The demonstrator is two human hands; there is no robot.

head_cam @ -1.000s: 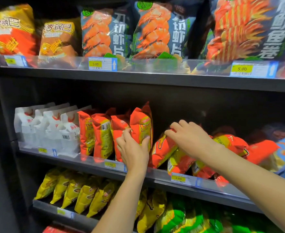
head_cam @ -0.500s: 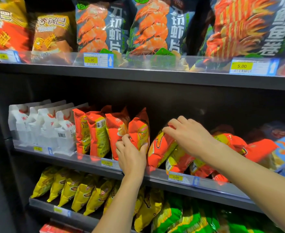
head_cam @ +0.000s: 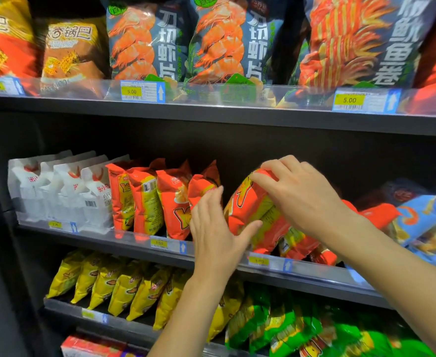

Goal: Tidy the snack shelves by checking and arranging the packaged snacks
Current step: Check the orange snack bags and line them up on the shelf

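Lining dark shop shelves (head_cam: pixel 237 119), snack packets (head_cam: pixel 145 202); left hand (head_cam: pixel 217 235) spread, right hand (head_cam: pixel 302 197) pinching orange packet (head_cam: pixel 247 202).

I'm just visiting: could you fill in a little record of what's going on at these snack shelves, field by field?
Place: shop snack shelves
Right hand: pinches the top of a leaning orange bag on the middle shelf
Left hand: fingers straight, between the upright orange bags and the leaning one, thumb against it
Left of them: white bags
Right of them: blue bags
Shelf above: prawn cracker bags, price tag reading 5.00
Shelf below: yellow bags, green bags
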